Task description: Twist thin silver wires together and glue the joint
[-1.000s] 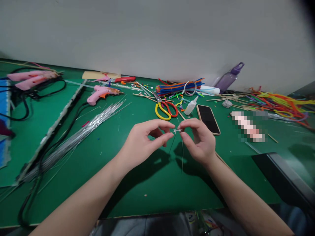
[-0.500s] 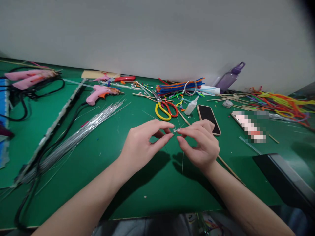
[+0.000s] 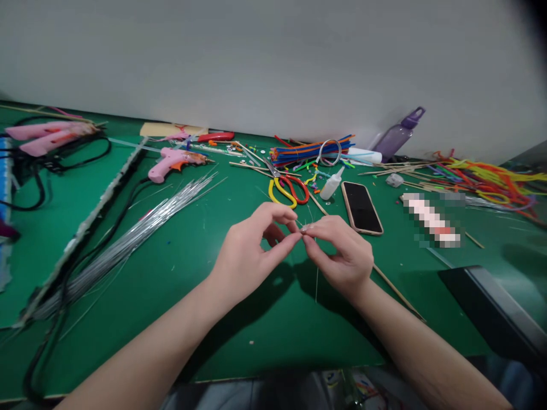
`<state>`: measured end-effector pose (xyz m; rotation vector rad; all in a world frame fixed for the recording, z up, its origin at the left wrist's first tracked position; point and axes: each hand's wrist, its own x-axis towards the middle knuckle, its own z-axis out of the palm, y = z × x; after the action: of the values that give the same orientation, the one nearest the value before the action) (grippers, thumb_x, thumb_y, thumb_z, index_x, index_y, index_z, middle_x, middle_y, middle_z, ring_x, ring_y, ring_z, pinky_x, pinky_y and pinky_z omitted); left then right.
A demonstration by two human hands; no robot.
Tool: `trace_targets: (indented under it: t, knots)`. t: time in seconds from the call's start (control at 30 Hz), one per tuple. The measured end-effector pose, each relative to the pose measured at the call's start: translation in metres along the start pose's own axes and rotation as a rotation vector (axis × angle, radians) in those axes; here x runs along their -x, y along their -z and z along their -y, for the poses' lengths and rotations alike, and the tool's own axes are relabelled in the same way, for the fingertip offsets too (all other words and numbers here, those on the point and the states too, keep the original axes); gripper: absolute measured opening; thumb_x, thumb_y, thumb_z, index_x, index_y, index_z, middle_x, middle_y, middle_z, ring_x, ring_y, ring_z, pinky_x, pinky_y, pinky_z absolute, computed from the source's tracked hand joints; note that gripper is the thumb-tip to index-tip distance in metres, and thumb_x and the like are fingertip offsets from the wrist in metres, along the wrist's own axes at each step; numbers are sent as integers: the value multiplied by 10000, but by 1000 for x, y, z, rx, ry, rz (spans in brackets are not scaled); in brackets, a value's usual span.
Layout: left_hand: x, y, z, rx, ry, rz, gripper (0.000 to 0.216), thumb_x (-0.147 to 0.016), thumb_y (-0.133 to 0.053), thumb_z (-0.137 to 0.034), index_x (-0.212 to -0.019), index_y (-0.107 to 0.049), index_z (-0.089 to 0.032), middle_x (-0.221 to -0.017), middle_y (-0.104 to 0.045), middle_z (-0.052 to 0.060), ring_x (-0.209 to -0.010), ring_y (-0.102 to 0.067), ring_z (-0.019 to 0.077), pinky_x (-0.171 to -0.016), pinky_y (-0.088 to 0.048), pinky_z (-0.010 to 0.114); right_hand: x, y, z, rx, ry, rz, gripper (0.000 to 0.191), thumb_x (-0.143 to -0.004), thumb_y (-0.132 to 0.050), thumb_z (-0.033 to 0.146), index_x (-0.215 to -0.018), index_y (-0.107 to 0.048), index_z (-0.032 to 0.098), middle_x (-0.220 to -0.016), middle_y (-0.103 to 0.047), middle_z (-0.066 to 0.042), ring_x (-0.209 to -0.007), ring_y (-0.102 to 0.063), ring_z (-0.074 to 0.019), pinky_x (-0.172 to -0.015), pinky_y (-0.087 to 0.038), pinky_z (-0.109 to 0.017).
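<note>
My left hand [image 3: 252, 245] is closed in a pinch over the green table, its thumb tip meeting my right hand's fingertips. My right hand [image 3: 342, 247] pinches at the same spot, thumb under the index finger. Between the fingertips sits a tiny piece, mostly covered, with fine thin wire [image 3: 310, 213] sticking out behind. Below my right hand a thin straight wire [image 3: 317, 285] shows against the table; whether it joins the held piece I cannot tell. Just beyond the hands lie scissors [image 3: 282, 192] with yellow and red handles, and a small white squeeze bottle [image 3: 331, 185].
A bundle of silver wires [image 3: 141, 239] and a pink glue gun [image 3: 166, 163] with a black cord lie left. A phone [image 3: 362, 208], a wooden stick [image 3: 399, 293] and a black device [image 3: 491, 307] are right. Pipe cleaners [image 3: 311, 152] and a purple bottle [image 3: 397, 136] stand behind.
My right hand has shifted slightly left and down, so both hands' fingertips now touch. My left index finger has lifted, and the small piece is more hidden.
</note>
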<state>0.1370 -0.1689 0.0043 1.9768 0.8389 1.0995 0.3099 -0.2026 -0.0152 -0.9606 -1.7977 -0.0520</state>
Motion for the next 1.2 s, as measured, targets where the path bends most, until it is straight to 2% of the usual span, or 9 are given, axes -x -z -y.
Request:
trace_targets:
  t: [0.07, 0.17, 0.4, 0.6, 0.8, 0.97, 1.2]
  knots:
    - [-1, 0, -2, 18, 26, 19, 85, -862, -600, -253, -912, -590, -184, -856, -664, 6, -652, -622, 98, -587, -480, 202, 0, 0, 0, 6, 21, 1, 249, -760, -640, 55, -948, -661, 216, -835, -722, -37, -747, -668, -170, -672, -551, -346]
    - [-2, 0, -3, -2, 20, 58, 75, -859, -589, -244, -834, -611, -177, -794, -659, 1, -629, -592, 92, -574, -460, 197, -1, 1, 1, 40, 56, -4, 253, -762, -642, 62, -951, -653, 230, -820, -722, -30, -729, -669, -173, -656, -554, -350]
    - [-3, -1, -3, 9, 14, 58, 49, -841, -567, -195, -830, -612, -180, -719, -629, -19, -577, -533, 74, -517, -405, 181, -2, 0, 0, 89, 106, -3, 271, -727, -672, 57, -936, -647, 227, -783, -718, -10, -695, -646, -167, -737, -543, -401]
    - [-3, -2, -3, 81, 93, 40, 70, -829, -588, -224, -824, -640, -178, -709, -639, -14, -575, -538, 83, -514, -411, 187, 2, -1, -2, 50, 97, -2, 302, -746, -646, 62, -992, -648, 237, -832, -717, -11, -723, -648, -160, -779, -561, -405]
    - [-5, -2, -2, 193, 176, 42, 118, -800, -647, -261, -854, -689, -165, -688, -654, -3, -574, -538, 89, -517, -424, 189, 1, 1, -2, 95, 106, -3, 283, -736, -660, 57, -962, -643, 227, -818, -718, -11, -728, -644, -159, -790, -547, -403]
    - [-6, -1, -2, 284, 256, 44, 147, -772, -691, -277, -849, -717, -154, -763, -692, 30, -605, -560, 110, -552, -455, 220, 0, 4, -3, 158, 117, 39, 248, -769, -656, 100, -969, -652, 246, -835, -730, 4, -701, -652, -142, -827, -511, -405]
    - [-6, -1, 0, 361, 241, 29, 91, -758, -709, -243, -789, -715, -157, -839, -683, 41, -711, -611, 131, -663, -498, 241, 1, 5, -4, 254, 160, 38, 248, -770, -680, 111, -971, -642, 253, -837, -737, 21, -686, -659, -127, -865, -462, -396]
